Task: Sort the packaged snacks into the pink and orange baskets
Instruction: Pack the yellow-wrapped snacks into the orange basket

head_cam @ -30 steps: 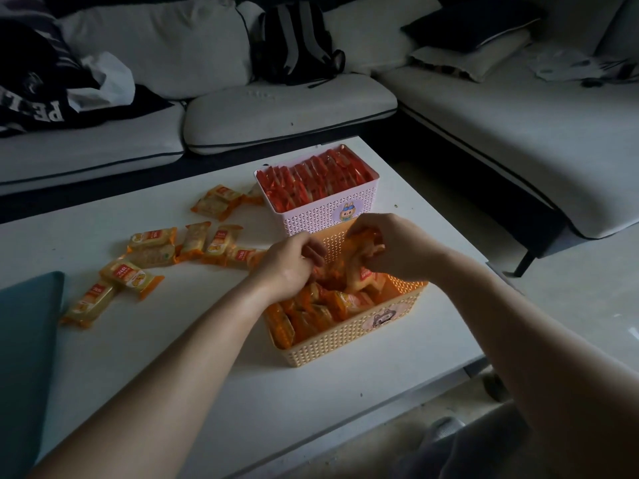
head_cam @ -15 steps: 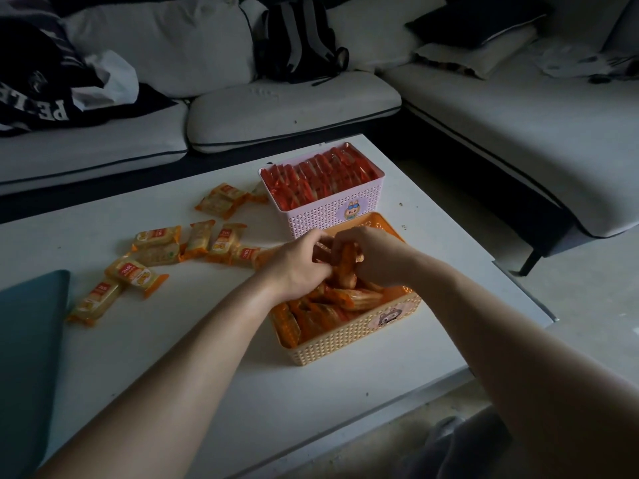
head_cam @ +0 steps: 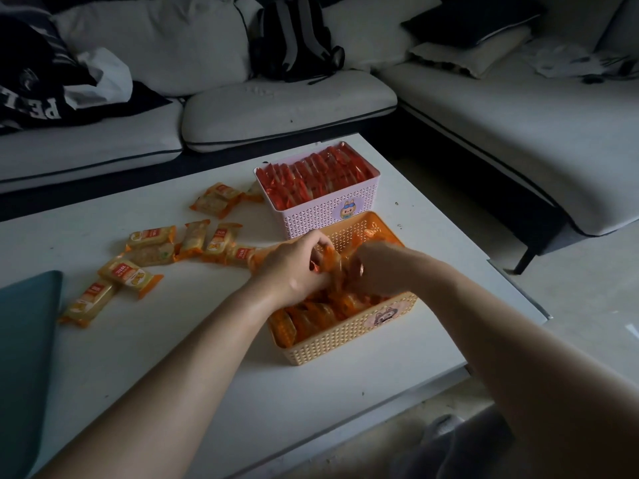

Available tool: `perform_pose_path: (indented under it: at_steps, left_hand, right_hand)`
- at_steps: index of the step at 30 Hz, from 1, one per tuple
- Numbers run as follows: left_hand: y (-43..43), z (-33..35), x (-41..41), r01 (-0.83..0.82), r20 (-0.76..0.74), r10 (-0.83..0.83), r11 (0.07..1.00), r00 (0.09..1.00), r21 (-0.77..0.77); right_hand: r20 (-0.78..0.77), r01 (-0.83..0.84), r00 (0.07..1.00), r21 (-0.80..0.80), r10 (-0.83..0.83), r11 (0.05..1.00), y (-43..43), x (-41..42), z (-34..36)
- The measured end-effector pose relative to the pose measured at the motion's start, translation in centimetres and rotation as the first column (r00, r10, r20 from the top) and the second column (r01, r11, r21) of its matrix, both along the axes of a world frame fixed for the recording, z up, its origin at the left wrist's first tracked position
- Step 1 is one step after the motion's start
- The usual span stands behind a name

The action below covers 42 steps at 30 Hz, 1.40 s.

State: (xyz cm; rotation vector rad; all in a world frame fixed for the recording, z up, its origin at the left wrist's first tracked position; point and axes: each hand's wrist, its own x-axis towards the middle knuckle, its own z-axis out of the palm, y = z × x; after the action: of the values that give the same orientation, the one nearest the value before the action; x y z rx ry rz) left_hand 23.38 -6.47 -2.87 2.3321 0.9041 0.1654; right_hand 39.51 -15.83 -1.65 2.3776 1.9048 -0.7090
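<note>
The orange basket (head_cam: 349, 335) stands near the table's front right, partly filled with orange snack packs (head_cam: 304, 319). Both hands are inside it. My left hand (head_cam: 294, 264) has its fingers curled round orange packs, and my right hand (head_cam: 377, 267) grips packs just beside it. Directly behind stands the pink basket (head_cam: 321, 216), packed with upright red snack packs (head_cam: 311, 178). Several loose orange-and-yellow packs (head_cam: 148, 257) lie scattered on the white table to the left.
The white coffee table (head_cam: 173, 357) ends close to the orange basket's right side. A teal cushion (head_cam: 24, 340) lies at the table's left edge. Light sofas wrap round behind and right, with a backpack (head_cam: 297, 36) and dark clothing (head_cam: 34, 81).
Both hands have dropped from above the orange basket down into it, pressing the held packs in among the others. The view has shifted slightly.
</note>
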Motion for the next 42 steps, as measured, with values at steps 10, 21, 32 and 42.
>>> perform_pose_path:
  at_steps: [10,21,32,42]
  left_hand:
    - [-1.3,1.8,1.0,0.13,-0.427,-0.027,0.968,0.904,0.214]
    - [-0.4,1.4,2.4,0.085,-0.316,0.003,0.96,0.949,0.266]
    - [0.7,-0.4,7.7,0.118,-0.534,-0.016,0.98,0.845,0.159]
    - [1.7,0.7,4.7,-0.05,-0.165,0.118,0.928,0.979,0.368]
  right_hand:
    - [-0.085,-0.058,0.995,-0.106,0.049,0.993,-0.9,0.0,0.4]
    - [-0.196,0.059,0.977,-0.125,-0.083,0.99,-1.0,1.5,1.3]
    - [0.057,0.03,0.997,0.342,-0.052,0.939,0.5,1.3,-1.6]
    - [0.201,0.093,0.968,0.266,-0.149,0.96,0.2,1.3,-1.8]
